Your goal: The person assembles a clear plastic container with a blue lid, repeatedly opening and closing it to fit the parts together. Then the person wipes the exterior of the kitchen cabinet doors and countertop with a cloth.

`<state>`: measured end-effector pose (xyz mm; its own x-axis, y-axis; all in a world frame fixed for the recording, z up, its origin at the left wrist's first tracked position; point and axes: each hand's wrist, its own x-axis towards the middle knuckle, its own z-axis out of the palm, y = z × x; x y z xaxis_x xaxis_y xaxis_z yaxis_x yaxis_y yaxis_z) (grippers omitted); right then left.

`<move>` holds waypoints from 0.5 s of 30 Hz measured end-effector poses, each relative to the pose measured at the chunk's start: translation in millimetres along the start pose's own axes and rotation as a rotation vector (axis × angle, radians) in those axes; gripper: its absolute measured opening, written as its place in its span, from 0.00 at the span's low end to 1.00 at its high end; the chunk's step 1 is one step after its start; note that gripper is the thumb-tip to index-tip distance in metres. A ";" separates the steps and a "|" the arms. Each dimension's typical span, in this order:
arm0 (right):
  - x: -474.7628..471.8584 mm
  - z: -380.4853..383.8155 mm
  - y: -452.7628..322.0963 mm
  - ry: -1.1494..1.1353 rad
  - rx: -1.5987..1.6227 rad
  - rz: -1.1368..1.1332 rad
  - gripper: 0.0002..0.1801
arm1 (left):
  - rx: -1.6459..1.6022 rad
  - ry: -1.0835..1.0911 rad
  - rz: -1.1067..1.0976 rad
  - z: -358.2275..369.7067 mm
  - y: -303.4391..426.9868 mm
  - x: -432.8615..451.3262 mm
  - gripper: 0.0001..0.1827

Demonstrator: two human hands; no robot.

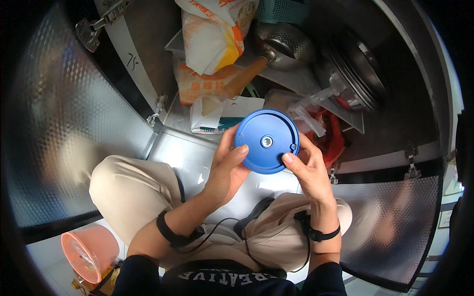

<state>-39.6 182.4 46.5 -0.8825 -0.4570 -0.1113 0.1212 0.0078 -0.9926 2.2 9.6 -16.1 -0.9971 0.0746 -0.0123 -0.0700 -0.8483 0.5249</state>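
Note:
A round blue part (263, 155), with a raised rim and a metal fitting with a hexagonal hole (267, 141) at its centre, is held up in front of the open cabinet. My left hand (229, 162) grips its left edge, the thumb resting on the rim. Opposite, my right hand (308, 162) holds the lower right edge with its thumb on top. Two small lugs sit just inside the rim. The part's underside and most of my fingers are hidden. Behind it lie a white printed packet (242, 108) and a red plastic bag (330, 138).
Inside the cabinet are a wooden-handled metal pan (289, 46), a white-and-orange bag (207, 37), a teal basket (282, 11) and dark round cookware (357, 74). Textured doors stand open at left (74, 122) and right (389, 225). A pink bin (90, 251) stands lower left.

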 end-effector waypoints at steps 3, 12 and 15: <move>-1.4 2.1 -1.2 -0.014 -0.011 -0.020 0.42 | 0.004 0.028 -0.023 -1.2 1.4 0.4 0.31; -4.7 7.0 5.5 0.020 -0.040 -0.054 0.42 | 0.069 0.110 -0.051 -3.5 1.7 0.5 0.26; -4.4 7.6 8.2 0.024 -0.053 -0.058 0.40 | 0.060 0.100 -0.064 -6.7 2.4 1.0 0.25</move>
<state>-31.2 177.7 39.2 -0.8980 -0.4367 -0.0536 0.0454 0.0291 -0.9985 0.9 4.0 -20.5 -0.9888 0.0719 -0.1309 -0.1344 -0.8104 0.5703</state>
